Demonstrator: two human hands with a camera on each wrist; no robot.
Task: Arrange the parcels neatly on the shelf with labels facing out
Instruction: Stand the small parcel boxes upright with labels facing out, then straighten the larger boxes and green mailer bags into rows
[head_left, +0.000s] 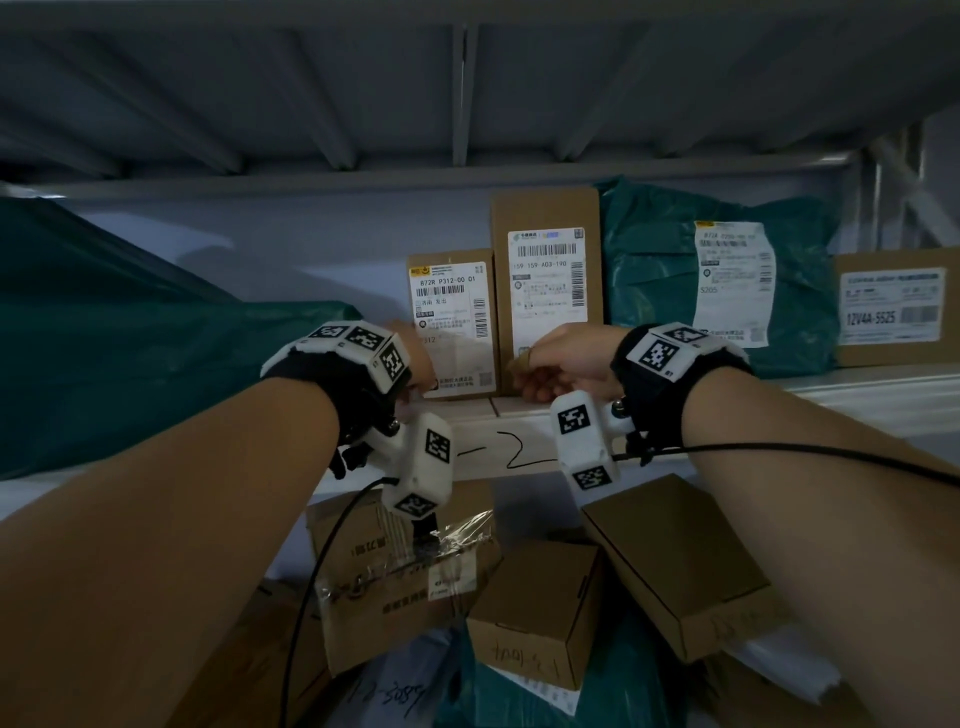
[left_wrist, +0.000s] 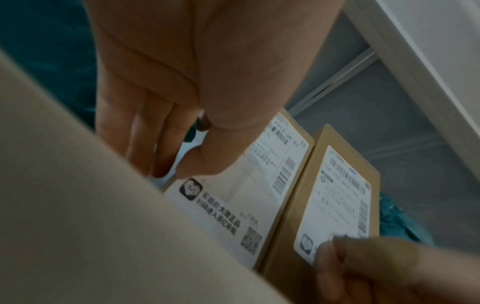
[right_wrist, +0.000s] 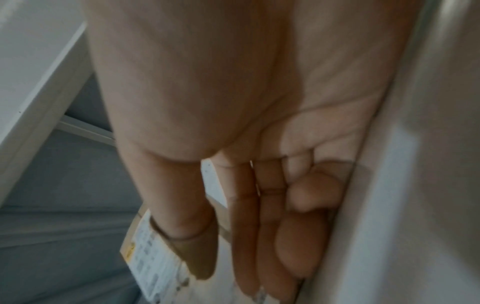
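Two brown cardboard parcels stand upright side by side on the shelf (head_left: 857, 395), white labels facing out: a short box (head_left: 452, 322) and a taller box (head_left: 545, 270). My left hand (head_left: 415, 353) grips the short box (left_wrist: 259, 185) at its left edge, with the thumb on the label and the fingers (left_wrist: 145, 139) round the side. My right hand (head_left: 550, 364) is at the taller box's (left_wrist: 337, 195) lower front. Its thumb and first fingers (right_wrist: 246, 216) lie fairly straight against the box and the last fingers are curled.
A green poly bag (head_left: 654, 291) with its label facing out leans right of the taller box, and another labelled box (head_left: 893, 306) stands beyond it. A large green bag (head_left: 130, 353) fills the shelf's left. Several boxes (head_left: 535, 613) and bags lie piled below the shelf.
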